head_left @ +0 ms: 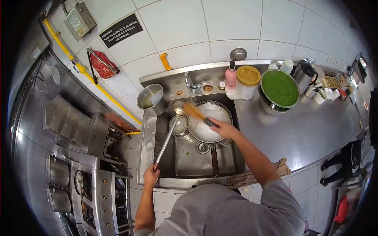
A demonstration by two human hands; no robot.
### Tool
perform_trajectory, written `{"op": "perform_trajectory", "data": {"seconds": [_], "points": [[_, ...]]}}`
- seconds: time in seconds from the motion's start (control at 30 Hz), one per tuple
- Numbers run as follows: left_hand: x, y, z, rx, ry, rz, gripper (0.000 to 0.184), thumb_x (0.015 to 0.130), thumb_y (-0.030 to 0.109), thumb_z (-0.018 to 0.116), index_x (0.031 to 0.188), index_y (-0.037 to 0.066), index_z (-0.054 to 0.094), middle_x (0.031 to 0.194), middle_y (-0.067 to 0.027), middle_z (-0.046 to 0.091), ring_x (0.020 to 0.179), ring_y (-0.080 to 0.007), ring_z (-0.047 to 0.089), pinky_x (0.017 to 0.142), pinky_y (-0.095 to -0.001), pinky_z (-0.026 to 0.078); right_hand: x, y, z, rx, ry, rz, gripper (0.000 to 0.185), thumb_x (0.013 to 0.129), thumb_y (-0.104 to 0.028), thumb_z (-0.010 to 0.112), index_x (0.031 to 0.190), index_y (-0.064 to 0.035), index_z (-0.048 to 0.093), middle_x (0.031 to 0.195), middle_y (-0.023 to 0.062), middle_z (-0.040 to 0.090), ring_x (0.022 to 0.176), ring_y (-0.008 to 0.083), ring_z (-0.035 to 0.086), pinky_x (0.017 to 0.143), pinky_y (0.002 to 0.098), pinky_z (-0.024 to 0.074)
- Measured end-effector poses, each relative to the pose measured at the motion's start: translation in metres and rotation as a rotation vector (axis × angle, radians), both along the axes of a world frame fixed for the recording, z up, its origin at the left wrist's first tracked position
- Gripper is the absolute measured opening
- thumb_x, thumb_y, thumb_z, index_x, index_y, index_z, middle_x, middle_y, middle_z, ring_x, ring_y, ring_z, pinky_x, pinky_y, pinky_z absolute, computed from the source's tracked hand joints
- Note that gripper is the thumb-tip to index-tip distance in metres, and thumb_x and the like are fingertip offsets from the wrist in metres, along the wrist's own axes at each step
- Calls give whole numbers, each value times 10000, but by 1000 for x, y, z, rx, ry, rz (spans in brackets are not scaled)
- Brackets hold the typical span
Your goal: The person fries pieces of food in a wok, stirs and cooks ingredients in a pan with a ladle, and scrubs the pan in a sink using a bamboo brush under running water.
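Note:
My left hand (151,175) is wrapped round the lower end of a long-handled ladle (166,143), whose round bowl points away from me over the sink. My right hand (221,128) grips the dark handle of a scrubbing brush (195,112); its tan bristles are smeared by motion, close to the ladle's bowl. Beneath the brush lies a large pan (214,132) coated in white suds, its brown handle pointing toward me. Left of the pan, small metal bowls (180,126) sit in the sink (189,165).
A faucet (190,82) rises at the sink's back. At the back left corner stands a pot of cloudy liquid (151,100). On the right counter are a pink bottle (230,76), a yellow-lidded tub (248,82) and a bowl of green liquid (280,89). Stoves (90,188) stand left.

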State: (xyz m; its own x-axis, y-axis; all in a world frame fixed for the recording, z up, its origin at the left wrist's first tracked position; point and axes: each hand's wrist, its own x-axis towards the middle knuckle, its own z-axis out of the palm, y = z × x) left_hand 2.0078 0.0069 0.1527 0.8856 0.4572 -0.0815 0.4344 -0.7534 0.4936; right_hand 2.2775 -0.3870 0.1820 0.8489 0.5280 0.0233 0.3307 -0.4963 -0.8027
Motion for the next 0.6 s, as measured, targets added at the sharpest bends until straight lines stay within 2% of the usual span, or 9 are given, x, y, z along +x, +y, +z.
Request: {"op": "perform_trajectory", "data": {"seconds": [0.07,0.13,0.17,0.23,0.27,0.37,0.43,0.5,0.6], "points": [[-3,-5,11,52,34,-6,252,739,219,663,959,109,611,782,-163,640,760,-346,643,675,-419,486,6,4,32,-38,324,-210,621,906,-387,585,1467,-302,333,871,182,676,676,331,644,676,388,516],[1,-2,15,114,84,-20,269,740,250,670,981,146,617,824,-158,664,814,-364,646,706,-449,494,16,4,10,-30,60,-151,613,928,-312,593,1477,-287,322,771,135,635,579,203,616,613,351,515],[1,-3,16,118,105,-26,275,742,268,673,991,166,619,847,-150,677,842,-371,645,727,-466,499,7,10,9,-31,-262,-56,621,919,-331,600,1474,-298,323,1004,189,672,870,315,669,814,384,507],[2,-10,21,134,90,-53,252,748,271,677,956,148,604,830,-139,676,834,-372,641,717,-465,496,-13,8,35,-138,-40,104,624,911,-355,603,1470,-296,331,1180,210,616,1090,386,585,951,395,442],[3,-15,26,127,86,-66,246,751,271,678,947,144,601,823,-137,675,826,-373,640,711,-466,495,-2,9,15,-144,-115,113,621,905,-351,605,1463,-274,345,1127,227,627,1022,410,603,901,411,470],[-1,-21,17,97,79,-75,240,750,264,682,938,138,599,818,-144,667,816,-371,640,699,-467,491,24,7,15,-261,-7,-178,610,898,-342,603,1450,-230,368,1110,265,616,988,435,605,852,441,488],[-2,-14,10,74,77,-60,240,746,254,680,939,135,602,827,-151,665,824,-371,641,707,-461,495,21,2,11,-130,-57,-185,614,899,-344,604,1451,-215,367,1141,266,606,1024,418,603,877,429,483],[-2,-9,1,5,78,-24,257,740,248,672,969,144,619,841,-150,668,839,-369,643,722,-451,501,-2,6,8,-81,-111,-97,613,890,-379,603,1449,-323,360,1019,230,654,926,394,634,816,436,494],[-2,-14,11,9,71,-31,283,738,254,673,1001,157,630,852,-147,671,843,-364,642,719,-442,502,-10,10,-4,27,-69,-30,610,896,-393,595,1452,-338,350,1072,227,644,960,385,626,849,419,482]]}}
